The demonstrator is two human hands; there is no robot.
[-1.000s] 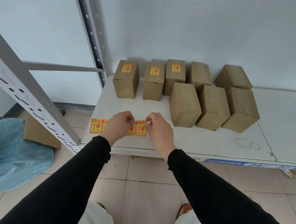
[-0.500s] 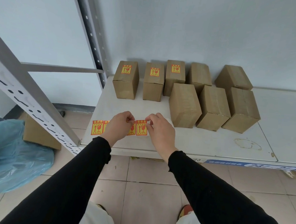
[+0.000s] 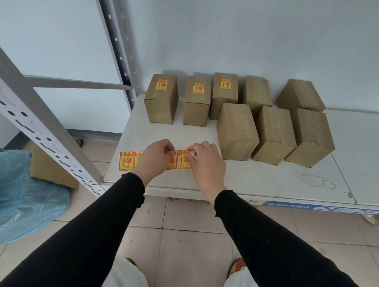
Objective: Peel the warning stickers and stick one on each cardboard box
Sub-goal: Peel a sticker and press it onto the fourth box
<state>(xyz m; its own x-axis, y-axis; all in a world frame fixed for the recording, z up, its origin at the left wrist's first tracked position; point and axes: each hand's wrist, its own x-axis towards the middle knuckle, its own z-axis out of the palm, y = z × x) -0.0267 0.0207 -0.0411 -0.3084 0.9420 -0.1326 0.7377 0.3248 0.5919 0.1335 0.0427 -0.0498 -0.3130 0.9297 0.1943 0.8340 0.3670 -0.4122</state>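
Note:
A strip of red-and-yellow warning stickers [image 3: 126, 161] lies along the front left of the white shelf [image 3: 270, 181]. My left hand [image 3: 155, 156] rests on the strip's middle and pinches it with curled fingers. My right hand [image 3: 206, 161] pinches the top corner of the rightmost sticker [image 3: 182, 159]. Several cardboard boxes stand at the back. The three on the left [image 3: 161, 98], [image 3: 196, 100], [image 3: 224, 94] each carry a sticker on top. The boxes to the right, such as the nearest one [image 3: 237, 130], have bare tops.
A grey perforated rack upright [image 3: 40, 132] slants across the left. Behind it on the tiled floor are a blue plastic bag [image 3: 14, 197] and a cardboard box [image 3: 47, 170]. A blue label [image 3: 324, 208] runs along the shelf's front edge.
Both hands stay at the sticker strip with little movement. The right fingers have shifted slightly at the rightmost sticker's top corner.

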